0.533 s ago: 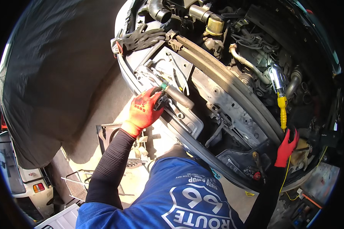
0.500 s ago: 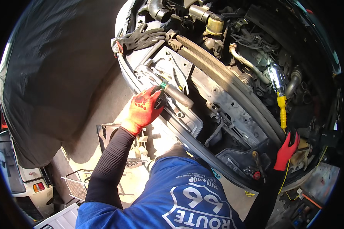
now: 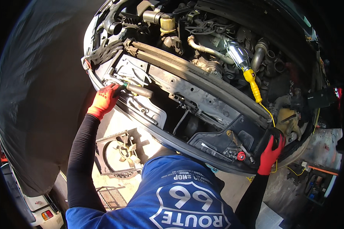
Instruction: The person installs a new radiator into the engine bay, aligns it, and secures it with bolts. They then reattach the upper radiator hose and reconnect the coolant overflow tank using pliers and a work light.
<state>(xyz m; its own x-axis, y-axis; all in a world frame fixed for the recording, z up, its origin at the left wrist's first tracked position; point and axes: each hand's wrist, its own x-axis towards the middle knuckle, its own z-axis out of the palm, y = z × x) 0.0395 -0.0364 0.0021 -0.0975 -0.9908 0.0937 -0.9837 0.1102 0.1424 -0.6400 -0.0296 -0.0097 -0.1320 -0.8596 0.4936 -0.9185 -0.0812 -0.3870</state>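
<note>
My left hand (image 3: 105, 100), in a red glove with dark fingertips, reaches over tools on the front left of the open engine bay. Its fingers are curled beside the green-banded end of a grey cylinder (image 3: 140, 91); what they grip is hidden. Several wrenches and sockets (image 3: 142, 108) lie around it. On the right end of the car's front panel (image 3: 172, 140) rests my right hand (image 3: 272, 152), gloved alike, its fingers apart. A ratchet-like tool (image 3: 245, 150) and a small red round part (image 3: 241, 156) lie to its left.
A lit work lamp with yellow handle (image 3: 251, 82) lies over the engine, its cord trailing past my right hand. Black gloves (image 3: 106, 52) lie at the far left corner. A fan in its shroud (image 3: 122, 150) is on the floor. A dark cover (image 3: 38, 95) drapes at left.
The view has shifted and turned, moving the car leftward in it. My right hand has come nearer along the panel, away from the lamp's handle. My left hand stays at the grey cylinder.
</note>
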